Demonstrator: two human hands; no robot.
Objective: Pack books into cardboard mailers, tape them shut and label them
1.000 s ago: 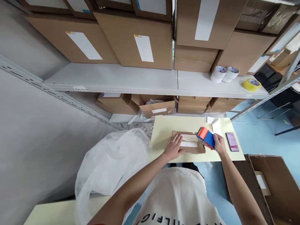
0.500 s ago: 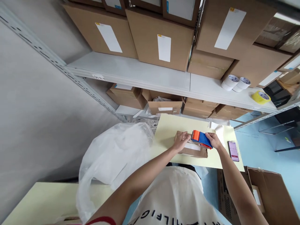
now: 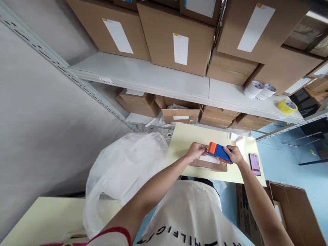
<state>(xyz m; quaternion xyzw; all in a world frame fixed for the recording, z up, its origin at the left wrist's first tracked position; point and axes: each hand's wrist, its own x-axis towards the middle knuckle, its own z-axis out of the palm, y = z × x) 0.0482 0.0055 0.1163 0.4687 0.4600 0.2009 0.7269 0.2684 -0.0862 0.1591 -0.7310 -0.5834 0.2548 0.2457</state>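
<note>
A small cardboard box (image 3: 208,165) with a white label (image 3: 210,159) lies on the pale yellow table, close to its front edge. Above it, my right hand (image 3: 233,154) is closed round the rear end of a blue and orange tape dispenser (image 3: 219,152). My left hand (image 3: 196,151) is over the left part of the box, its fingers pressed together at the dispenser's orange front end. What those fingers pinch, if anything, is too small to make out.
A phone (image 3: 254,164) and white paper (image 3: 238,141) lie to the right on the table (image 3: 181,136). Translucent plastic sheeting (image 3: 125,167) bulges at left. Tape rolls (image 3: 287,106) and cardboard boxes stand on the shelf (image 3: 179,85) ahead. An open carton (image 3: 294,208) sits at lower right.
My left hand has gone from resting on the box with fingers extended to fingers drawn together at the dispenser's front. The dispenser has shifted slightly left.
</note>
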